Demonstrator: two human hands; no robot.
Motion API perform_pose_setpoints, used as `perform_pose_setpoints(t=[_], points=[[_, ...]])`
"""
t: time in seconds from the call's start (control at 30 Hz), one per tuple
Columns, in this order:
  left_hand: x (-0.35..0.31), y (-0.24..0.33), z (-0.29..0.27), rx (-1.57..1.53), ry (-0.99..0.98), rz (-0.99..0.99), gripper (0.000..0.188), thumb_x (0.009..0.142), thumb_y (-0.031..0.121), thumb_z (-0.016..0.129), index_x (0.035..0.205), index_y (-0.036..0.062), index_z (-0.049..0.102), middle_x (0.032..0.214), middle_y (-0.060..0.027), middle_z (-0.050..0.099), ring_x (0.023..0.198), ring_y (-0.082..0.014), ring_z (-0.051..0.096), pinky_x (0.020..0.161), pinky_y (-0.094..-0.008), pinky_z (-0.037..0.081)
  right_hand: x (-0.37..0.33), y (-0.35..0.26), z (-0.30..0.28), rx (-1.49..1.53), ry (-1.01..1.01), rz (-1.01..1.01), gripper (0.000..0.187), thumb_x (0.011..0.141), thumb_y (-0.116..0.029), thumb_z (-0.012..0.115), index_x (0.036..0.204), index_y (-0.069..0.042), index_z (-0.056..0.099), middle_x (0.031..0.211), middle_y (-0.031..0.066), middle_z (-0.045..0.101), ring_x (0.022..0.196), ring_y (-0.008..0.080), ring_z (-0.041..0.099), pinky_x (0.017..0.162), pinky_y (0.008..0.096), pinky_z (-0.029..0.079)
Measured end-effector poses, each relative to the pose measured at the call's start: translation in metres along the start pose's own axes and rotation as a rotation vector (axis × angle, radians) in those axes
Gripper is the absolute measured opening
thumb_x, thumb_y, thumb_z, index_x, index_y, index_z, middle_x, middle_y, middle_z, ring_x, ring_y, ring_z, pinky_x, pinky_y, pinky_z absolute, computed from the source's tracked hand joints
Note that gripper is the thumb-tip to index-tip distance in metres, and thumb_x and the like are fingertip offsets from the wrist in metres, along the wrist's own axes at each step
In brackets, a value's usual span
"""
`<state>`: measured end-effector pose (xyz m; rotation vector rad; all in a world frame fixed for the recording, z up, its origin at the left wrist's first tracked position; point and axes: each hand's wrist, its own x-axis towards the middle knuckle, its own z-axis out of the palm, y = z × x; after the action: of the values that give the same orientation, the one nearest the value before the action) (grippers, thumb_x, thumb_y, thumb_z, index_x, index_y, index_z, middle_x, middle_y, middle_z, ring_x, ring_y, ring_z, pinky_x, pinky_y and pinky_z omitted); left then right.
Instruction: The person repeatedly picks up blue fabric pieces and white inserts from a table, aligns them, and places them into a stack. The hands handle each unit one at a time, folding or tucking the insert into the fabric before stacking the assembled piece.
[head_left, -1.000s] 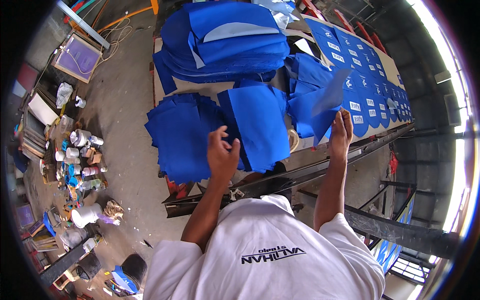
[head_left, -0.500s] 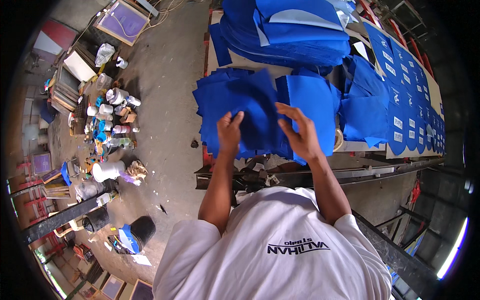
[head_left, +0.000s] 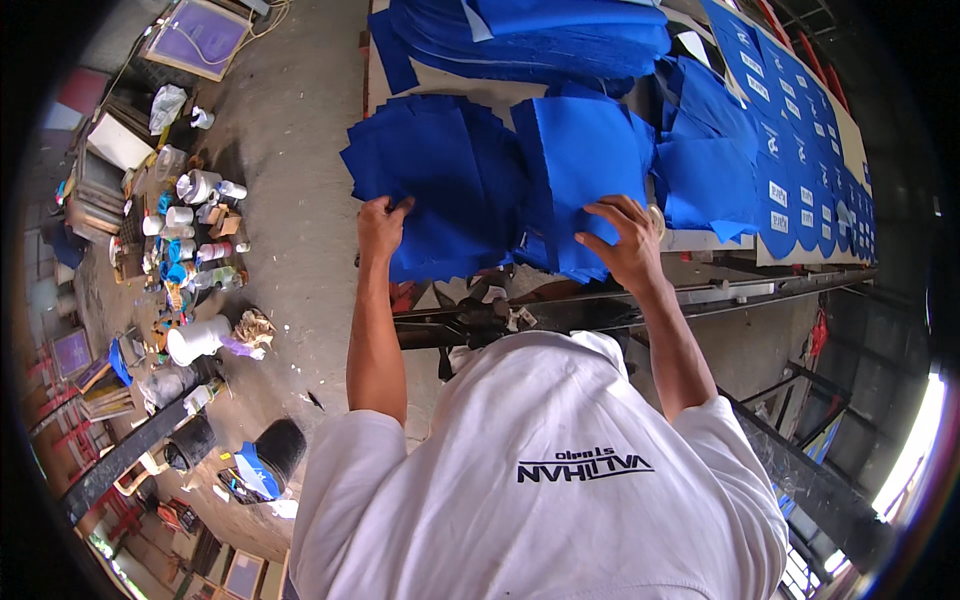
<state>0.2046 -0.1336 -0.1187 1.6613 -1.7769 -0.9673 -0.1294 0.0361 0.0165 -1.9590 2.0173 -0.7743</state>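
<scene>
Two piles of blue cut fabric pieces lie side by side at the table's near edge. The left pile [head_left: 455, 190] is fanned out, with jagged, uneven edges, and a dark blue piece lies flat over most of it. My left hand [head_left: 382, 228] has its thumb and fingers closed on the near left edge of that pile's top piece. On the right pile [head_left: 580, 145], a smoother piece lies uppermost. My right hand [head_left: 630, 243] rests over its near right part with fingers curved and thumb apart, holding nothing that shows.
A thick blue fabric stack [head_left: 530, 45] stands behind the piles. Further right are loose blue pieces [head_left: 710, 180] and a board of printed blue pieces [head_left: 790, 140]. A dark metal rail [head_left: 580, 312] runs along the front. Buckets and containers [head_left: 195, 340] crowd the floor at left.
A blue piece that was lifted and blurred between my hands now lies flat on the left pile. My left hand has moved to that pile's left edge, my right hand rightward over the right pile.
</scene>
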Motion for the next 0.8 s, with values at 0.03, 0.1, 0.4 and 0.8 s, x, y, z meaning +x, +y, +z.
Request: perform_pose_setpoints(t=[0.03,0.1,0.4,0.8], points=[[-0.002,0.005,0.000,0.025,0.023,0.045,0.047,0.080,0.027,0.081,0.058,-0.0016,0.050,0.048,-0.0149,0.045,0.043,-0.0233,0.038,0.048,-0.0409,0.036,-0.002,0.005,0.001,-0.018,-0.030,0.010,0.030,0.076,-0.022,0.081,0.101,-0.010,0.071,0.103,0.0066,0.067,0.096,0.0288,0.063,0.082,0.0411,0.048],[-0.011,0.016,0.002,0.081,0.081,0.129,0.047,0.079,0.028,0.082,0.058,-0.0014,0.051,0.049,-0.0147,0.047,0.043,-0.0233,0.040,0.048,-0.0402,0.037,-0.006,0.013,0.007,-0.045,-0.094,0.019,0.024,0.079,-0.021,0.078,0.098,-0.010,0.070,0.102,0.0051,0.067,0.094,0.0280,0.063,0.080,0.0405,0.047],[-0.029,0.041,-0.001,0.026,0.392,0.131,0.040,0.086,0.032,0.078,0.104,-0.0003,0.062,0.092,-0.0107,0.064,0.071,-0.0176,0.060,0.057,-0.0352,0.050,0.002,0.008,0.007,-0.109,-0.176,-0.062,0.019,0.085,-0.020,0.072,0.099,-0.010,0.062,0.091,0.0049,0.062,0.089,0.0270,0.062,0.079,0.0409,0.043],[-0.106,0.154,0.056,-0.458,-0.263,0.117,0.026,0.090,0.021,0.074,0.080,-0.0015,0.064,0.064,-0.0053,0.064,0.056,-0.0101,0.058,0.054,-0.0272,0.046,0.000,0.004,0.007,-0.076,-0.133,-0.157,0.016,0.083,-0.016,0.072,0.093,-0.008,0.062,0.100,0.0046,0.062,0.091,0.0263,0.062,0.081,0.0402,0.044]])
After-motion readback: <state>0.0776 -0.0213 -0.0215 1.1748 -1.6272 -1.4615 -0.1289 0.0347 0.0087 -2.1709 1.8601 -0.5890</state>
